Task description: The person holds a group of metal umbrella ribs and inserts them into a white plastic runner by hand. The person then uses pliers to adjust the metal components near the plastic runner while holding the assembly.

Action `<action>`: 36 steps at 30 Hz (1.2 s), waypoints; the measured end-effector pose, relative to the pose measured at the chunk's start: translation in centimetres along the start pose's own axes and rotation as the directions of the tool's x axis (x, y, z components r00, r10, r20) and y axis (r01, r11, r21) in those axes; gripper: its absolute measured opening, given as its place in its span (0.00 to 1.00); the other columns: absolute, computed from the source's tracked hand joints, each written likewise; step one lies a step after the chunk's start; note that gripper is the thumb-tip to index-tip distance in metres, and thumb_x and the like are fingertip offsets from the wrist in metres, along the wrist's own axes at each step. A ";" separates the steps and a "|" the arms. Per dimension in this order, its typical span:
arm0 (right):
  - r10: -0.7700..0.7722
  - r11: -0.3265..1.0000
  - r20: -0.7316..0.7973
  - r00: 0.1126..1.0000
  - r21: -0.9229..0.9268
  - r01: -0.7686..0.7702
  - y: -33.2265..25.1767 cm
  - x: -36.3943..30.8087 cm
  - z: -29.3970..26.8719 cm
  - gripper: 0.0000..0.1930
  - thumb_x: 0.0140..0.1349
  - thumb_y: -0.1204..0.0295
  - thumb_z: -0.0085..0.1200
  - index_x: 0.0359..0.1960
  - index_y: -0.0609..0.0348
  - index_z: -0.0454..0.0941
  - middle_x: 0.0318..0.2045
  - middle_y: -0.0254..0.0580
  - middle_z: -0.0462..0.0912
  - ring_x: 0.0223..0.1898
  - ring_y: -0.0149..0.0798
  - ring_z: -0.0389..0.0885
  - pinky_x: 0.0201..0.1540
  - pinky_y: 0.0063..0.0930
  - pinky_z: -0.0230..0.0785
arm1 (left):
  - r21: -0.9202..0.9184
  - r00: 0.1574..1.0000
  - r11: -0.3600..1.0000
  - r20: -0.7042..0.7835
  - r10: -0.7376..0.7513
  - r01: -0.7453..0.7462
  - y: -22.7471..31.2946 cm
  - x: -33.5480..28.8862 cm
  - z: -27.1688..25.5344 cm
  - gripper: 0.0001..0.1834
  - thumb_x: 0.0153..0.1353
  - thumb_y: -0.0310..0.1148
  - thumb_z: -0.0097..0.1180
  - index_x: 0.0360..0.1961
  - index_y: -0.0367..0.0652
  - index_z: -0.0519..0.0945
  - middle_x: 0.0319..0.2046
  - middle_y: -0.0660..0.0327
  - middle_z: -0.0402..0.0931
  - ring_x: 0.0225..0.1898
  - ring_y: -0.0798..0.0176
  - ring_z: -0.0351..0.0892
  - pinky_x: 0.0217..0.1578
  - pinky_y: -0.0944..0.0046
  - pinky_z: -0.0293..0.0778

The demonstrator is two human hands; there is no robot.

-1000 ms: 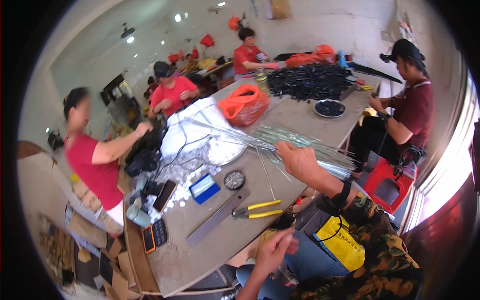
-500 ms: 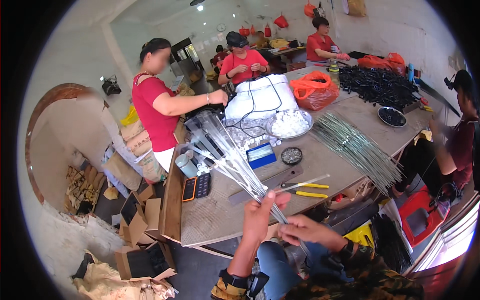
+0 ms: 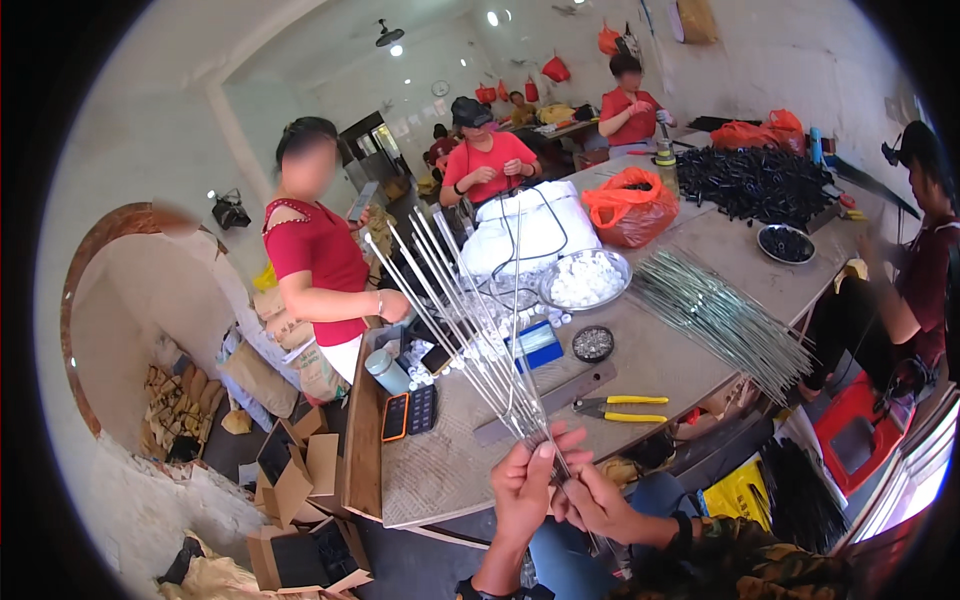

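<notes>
My left hand [image 3: 524, 488] is closed around a bundle of thin metal rods [image 3: 484, 370], which fan out upward over the table, several with pale tips. My right hand [image 3: 606, 504] pinches the lower part of the same bundle, just right of the left hand. Beyond my hands lie yellow-handled pliers [image 3: 622, 408] and a flat metal bar [image 3: 550, 402]. Farther off are a blue tray [image 3: 540, 345], a small dark dish of metal bits [image 3: 593, 344] and a bowl of small white pieces [image 3: 588, 278]. To the right lies a large pile of greenish metal rods [image 3: 715, 315].
A phone [image 3: 396, 417], a dark keypad-like device [image 3: 423, 408] and a light blue cup [image 3: 386, 371] stand near the table's left wooden edge [image 3: 362, 455]. Black parts [image 3: 745, 185] are heaped far right. Several people sit or stand around the table. Open cardboard boxes [image 3: 315, 555] are on the floor.
The bundle has turned more upright and its upper ends have spread apart. My hands have moved slightly lower and closer together. The person at left has drawn their arm back.
</notes>
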State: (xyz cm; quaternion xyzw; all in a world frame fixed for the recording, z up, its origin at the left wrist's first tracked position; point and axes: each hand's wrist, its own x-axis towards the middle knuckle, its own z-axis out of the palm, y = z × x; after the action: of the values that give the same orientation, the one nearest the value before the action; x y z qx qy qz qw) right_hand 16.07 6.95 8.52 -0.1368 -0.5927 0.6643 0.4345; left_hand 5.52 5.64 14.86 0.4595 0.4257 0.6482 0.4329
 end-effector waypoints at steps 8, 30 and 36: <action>-0.044 0.969 -0.141 0.989 -0.248 0.008 2.2 2.8 -1.1 0.10 0.66 0.68 0.33 0.30 0.61 0.61 0.14 0.38 0.70 0.14 0.24 0.68 0.15 0.17 0.60 | 0.226 0.990 0.969 -0.076 0.117 -0.097 -3.1 2.7 -1.6 0.15 0.64 0.32 0.38 0.42 0.30 0.70 0.37 0.47 0.75 0.37 0.58 0.77 0.39 0.63 0.73; 0.041 0.985 -0.266 0.963 -0.153 -0.084 -4.0 3.9 -5.3 0.14 0.65 0.63 0.35 0.34 0.62 0.69 0.13 0.32 0.68 0.09 0.19 0.60 0.11 0.13 0.52 | -0.155 0.992 0.985 -0.088 -0.093 0.079 0.1 1.8 -5.0 0.13 0.62 0.33 0.42 0.43 0.35 0.71 0.19 0.58 0.72 0.14 0.76 0.53 0.16 0.75 0.49; -0.089 0.984 -0.297 0.951 -0.174 0.037 -3.6 3.0 -5.0 0.13 0.65 0.67 0.36 0.31 0.63 0.69 0.11 0.29 0.65 0.12 0.18 0.59 0.14 0.15 0.50 | 0.119 0.983 0.989 -0.151 0.105 -0.087 0.9 -1.7 -2.2 0.12 0.61 0.32 0.45 0.38 0.35 0.74 0.14 0.65 0.69 0.13 0.79 0.54 0.15 0.77 0.48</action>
State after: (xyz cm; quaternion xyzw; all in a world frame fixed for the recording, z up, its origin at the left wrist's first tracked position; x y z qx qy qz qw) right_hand 19.35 12.23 11.46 -0.2539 -0.5764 0.5693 0.5285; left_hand 3.56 3.48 14.82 0.4505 0.4712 0.6778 0.3399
